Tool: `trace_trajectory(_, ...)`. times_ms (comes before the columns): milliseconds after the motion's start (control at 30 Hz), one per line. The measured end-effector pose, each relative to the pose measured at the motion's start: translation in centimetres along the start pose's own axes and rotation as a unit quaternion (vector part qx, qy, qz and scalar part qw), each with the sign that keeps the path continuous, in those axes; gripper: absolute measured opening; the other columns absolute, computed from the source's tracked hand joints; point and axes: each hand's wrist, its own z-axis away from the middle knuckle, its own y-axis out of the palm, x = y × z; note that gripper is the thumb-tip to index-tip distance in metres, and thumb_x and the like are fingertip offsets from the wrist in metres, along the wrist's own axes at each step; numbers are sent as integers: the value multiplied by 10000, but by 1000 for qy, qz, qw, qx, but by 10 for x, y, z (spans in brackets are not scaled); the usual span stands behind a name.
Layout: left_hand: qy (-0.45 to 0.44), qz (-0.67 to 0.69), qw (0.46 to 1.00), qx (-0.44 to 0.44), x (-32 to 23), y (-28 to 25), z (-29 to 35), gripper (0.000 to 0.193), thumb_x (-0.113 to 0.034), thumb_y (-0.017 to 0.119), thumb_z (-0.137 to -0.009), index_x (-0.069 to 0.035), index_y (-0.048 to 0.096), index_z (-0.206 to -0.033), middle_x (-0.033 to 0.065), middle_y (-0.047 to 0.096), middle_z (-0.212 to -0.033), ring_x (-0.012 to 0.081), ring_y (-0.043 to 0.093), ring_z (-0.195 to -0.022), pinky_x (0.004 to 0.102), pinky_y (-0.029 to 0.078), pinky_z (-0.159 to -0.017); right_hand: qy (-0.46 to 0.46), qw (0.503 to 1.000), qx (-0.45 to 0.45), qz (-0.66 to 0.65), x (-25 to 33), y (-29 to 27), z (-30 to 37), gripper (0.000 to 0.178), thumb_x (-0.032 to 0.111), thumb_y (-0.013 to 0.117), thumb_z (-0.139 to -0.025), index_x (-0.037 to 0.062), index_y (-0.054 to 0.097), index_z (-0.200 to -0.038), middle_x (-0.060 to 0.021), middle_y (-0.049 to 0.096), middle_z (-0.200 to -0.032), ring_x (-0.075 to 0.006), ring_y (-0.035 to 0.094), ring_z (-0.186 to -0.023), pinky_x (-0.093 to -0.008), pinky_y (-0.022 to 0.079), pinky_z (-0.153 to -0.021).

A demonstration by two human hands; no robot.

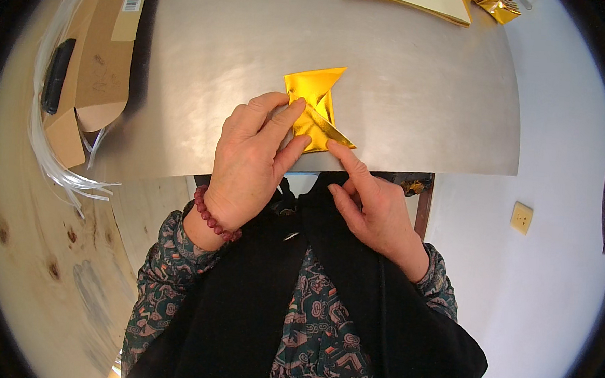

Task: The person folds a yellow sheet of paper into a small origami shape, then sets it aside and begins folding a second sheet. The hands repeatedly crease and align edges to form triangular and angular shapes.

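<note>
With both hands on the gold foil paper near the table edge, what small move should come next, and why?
Probably run the right hand's index fingertip along the lower flap's edge to sharpen the crease. The left hand already pins the folded gold foil paper flat on the grey table, and the right index finger rests at the flap's lower point, which looks only loosely flattened.

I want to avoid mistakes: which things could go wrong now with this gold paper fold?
The folded gold paper lies near the table edge, so it might slip off. The left hand presses it with its fingers while the right hand touches only one corner, so the fold may shift.
</note>
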Motion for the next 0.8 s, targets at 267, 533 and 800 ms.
trace_trajectory(267,-14,5,1000,-4,0,1,1,457,-102,858,-873,-22,749,-1310,130,677,-1323,321,661,-1112,407,552,-963,7,1000,-5,-18,2,-1,0,735,47,756,-979,149,473,-1649,-78,674,-750,-235,674,-632,-337,542,-628)
trace_trajectory(533,-44,11,999,14,-3,3,2,467,-101,859,-883,-41,754,-1334,112,670,-1332,274,666,-1011,397,561,-901,-6,1000,-16,-22,1,5,4,731,99,733,-1000,175,439,-1665,-118,726,-834,-294,712,-683,-384,568,-638)
trace_trajectory(800,-37,4,999,28,-1,-1,3,479,-98,859,-885,-44,747,-1348,112,663,-1340,265,659,-985,390,561,-885,63,998,-1,11,6,1,5,711,95,730,-1012,232,469,-1659,-116,687,-767,-245,699,-625,-355,554,-611)
